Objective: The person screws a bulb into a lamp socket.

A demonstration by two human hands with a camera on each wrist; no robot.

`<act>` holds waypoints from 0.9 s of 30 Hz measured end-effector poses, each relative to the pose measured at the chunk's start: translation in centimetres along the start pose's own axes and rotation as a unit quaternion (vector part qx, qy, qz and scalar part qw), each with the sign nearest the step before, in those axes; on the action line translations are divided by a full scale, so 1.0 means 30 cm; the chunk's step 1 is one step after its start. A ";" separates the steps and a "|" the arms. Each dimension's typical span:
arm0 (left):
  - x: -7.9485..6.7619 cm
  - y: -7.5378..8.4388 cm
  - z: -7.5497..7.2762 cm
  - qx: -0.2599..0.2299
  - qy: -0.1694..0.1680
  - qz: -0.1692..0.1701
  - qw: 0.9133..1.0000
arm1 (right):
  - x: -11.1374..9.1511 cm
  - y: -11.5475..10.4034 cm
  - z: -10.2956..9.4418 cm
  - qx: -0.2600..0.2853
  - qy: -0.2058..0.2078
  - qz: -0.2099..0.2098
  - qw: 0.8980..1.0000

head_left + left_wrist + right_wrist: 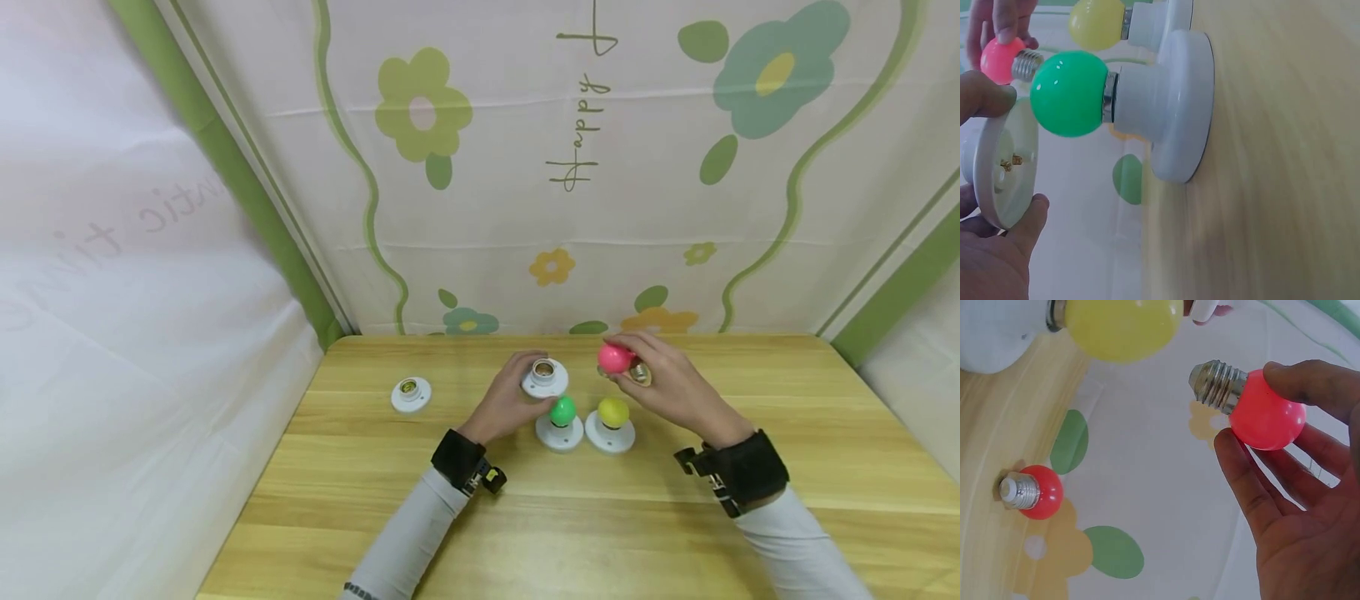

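My left hand grips a white lamp socket by the edge of its round base, lifted off the table. Its underside, with two brass screws, faces the left wrist camera. A pinkish-red bulb is held by its globe between the thumb and fingers of my right hand, its bare metal screw base exposed. Below the hands stand two sockets side by side: one carries a green bulb, the other a yellow bulb. Another red bulb lies on the table near my right hand, mostly hidden in the head view.
A further white socket, with no bulb in it, sits at the left of the wooden table. Right behind the table's far edge hangs a flowered fabric wall, with more fabric at both sides.
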State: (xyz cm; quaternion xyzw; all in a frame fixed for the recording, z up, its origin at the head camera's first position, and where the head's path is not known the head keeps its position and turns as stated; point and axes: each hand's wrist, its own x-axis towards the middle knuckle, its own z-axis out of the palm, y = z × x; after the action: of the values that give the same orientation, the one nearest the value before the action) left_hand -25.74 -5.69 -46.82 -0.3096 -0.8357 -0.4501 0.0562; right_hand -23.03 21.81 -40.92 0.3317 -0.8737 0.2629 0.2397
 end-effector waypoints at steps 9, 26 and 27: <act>-0.003 0.028 0.012 -0.015 -0.014 0.010 1.000 | 0.018 -0.034 0.001 0.013 0.002 -0.017 1.000; -0.004 0.070 0.035 -0.030 -0.048 0.046 0.997 | 0.044 -0.077 0.008 0.018 0.009 -0.045 0.999; -0.003 0.071 0.037 -0.031 -0.048 0.051 0.997 | 0.046 -0.081 0.007 0.019 0.009 -0.047 0.999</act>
State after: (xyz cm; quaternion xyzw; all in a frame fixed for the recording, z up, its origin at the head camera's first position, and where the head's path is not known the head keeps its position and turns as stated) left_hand -24.25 -4.01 -45.98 -0.3745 -0.8061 -0.4572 0.0292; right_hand -22.28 19.49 -39.53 0.3741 -0.8499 0.2712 0.2534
